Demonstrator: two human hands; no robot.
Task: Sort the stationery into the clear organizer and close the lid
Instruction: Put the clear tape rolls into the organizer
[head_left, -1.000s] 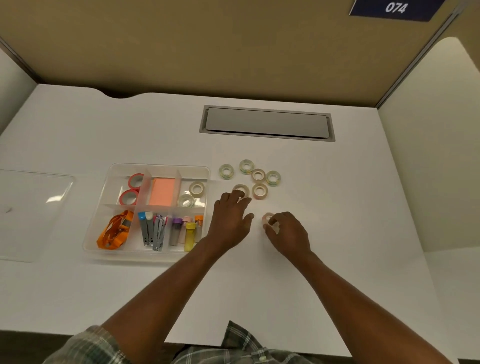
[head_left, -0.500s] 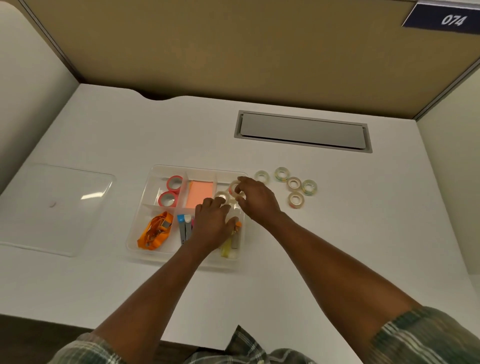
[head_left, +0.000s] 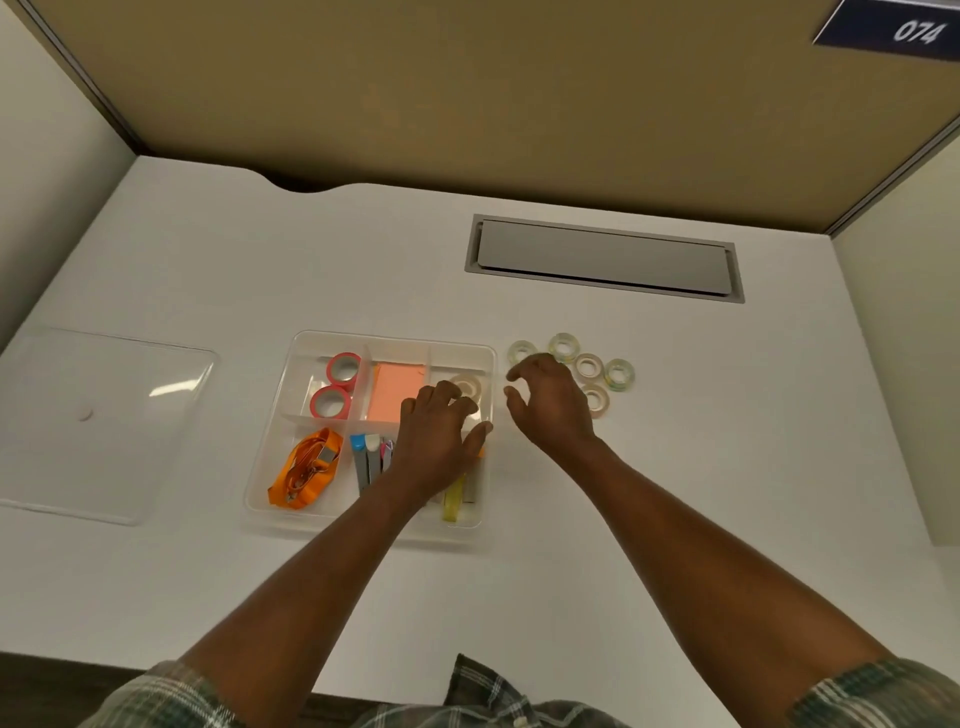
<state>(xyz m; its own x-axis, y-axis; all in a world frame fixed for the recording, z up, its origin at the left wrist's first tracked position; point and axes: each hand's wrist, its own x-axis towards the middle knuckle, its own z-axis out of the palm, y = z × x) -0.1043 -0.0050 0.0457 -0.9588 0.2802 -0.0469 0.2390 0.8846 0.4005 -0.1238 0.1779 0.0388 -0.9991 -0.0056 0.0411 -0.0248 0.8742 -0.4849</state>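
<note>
While the clear organizer (head_left: 311, 364) lies long side left-to-right, the left hand (head_left: 441, 441) spreads empty over its right compartments and the right hand (head_left: 550, 405) hovers, fingers loosely apart, beside the tape rolls (head_left: 589, 365).

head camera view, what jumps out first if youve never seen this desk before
The clear organizer near the middle of the white desk draws the eye with its colours: two red tape rolls at its back left, an orange lanyard at its front left and a pink note pad between. Both bare hands are spread open, the left hand over the organizer's right side and the right hand just beside it, near a cluster of clear tape rolls. The lid lies flat, far left.
</note>
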